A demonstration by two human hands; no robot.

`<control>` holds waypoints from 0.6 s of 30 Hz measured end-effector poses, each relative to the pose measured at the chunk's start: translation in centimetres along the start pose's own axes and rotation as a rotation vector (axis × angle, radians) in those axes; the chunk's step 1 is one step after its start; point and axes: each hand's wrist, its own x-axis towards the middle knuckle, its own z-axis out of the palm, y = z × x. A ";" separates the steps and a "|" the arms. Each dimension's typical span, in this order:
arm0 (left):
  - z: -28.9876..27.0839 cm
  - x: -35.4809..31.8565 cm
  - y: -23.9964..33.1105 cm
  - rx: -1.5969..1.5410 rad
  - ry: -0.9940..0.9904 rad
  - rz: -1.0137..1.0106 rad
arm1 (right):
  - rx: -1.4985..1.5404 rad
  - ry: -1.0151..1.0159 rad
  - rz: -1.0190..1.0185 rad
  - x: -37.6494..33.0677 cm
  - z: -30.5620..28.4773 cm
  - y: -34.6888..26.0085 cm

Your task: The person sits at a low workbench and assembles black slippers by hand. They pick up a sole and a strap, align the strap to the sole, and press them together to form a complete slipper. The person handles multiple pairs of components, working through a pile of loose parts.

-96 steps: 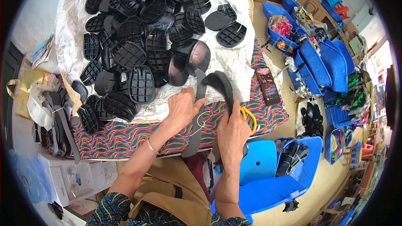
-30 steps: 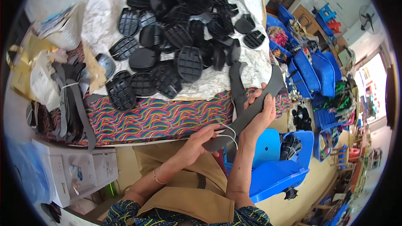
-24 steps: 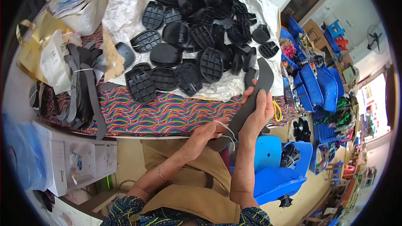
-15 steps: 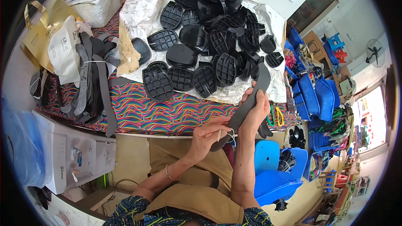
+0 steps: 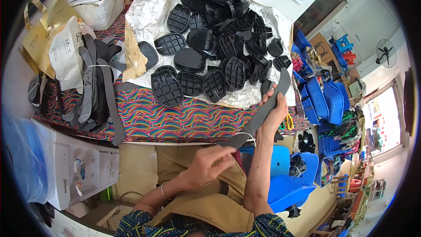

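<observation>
My right hand (image 5: 272, 110) grips a long dark grey rubber strip (image 5: 258, 116) that runs from the table edge down toward my lap. My left hand (image 5: 209, 163) is closed by the strip's lower end, where a thin white thread (image 5: 250, 135) loops; whether it pinches the thread or a needle I cannot tell. A heap of black ribbed shoe soles (image 5: 219, 39) lies on crinkled white paper (image 5: 144, 13) just beyond my hands, on a table with a wavy multicoloured cloth (image 5: 144, 118).
A bundle of grey strips (image 5: 94, 92) lies at the table's left, beside a yellow bag (image 5: 41, 35). A white appliance (image 5: 74, 166) stands at lower left. Blue plastic stools (image 5: 289, 180) and blue bins (image 5: 324, 101) crowd the right side. Yellow-handled scissors (image 5: 288, 122) rest near my right hand.
The view has swung left and the table has shifted right in the picture. My right hand keeps the strip raised. My left hand has dropped from the strip toward my lap.
</observation>
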 end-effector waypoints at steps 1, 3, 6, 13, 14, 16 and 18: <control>0.1 0.5 0.3 -0.028 0.088 -0.062 | 0.003 -0.011 0.002 -0.3 0.2 -0.1; 0.6 2.6 0.4 0.090 0.209 -0.003 | 0.009 -0.030 0.003 -0.9 0.7 -0.2; 1.7 4.0 -0.4 0.189 0.236 0.054 | -0.036 -0.027 0.029 -2.1 1.6 -0.6; 3.0 2.9 -1.7 0.150 0.099 0.191 | 0.002 0.012 0.040 -0.7 0.1 0.6; 3.0 2.2 -0.8 0.102 0.033 0.146 | 0.015 0.032 0.040 -0.2 -0.3 0.6; 3.7 1.2 -0.3 0.091 0.014 0.167 | 0.039 0.002 0.072 0.1 -1.5 0.5; 3.8 1.8 1.0 0.136 0.099 0.094 | 0.060 -0.024 0.087 0.3 -2.4 0.4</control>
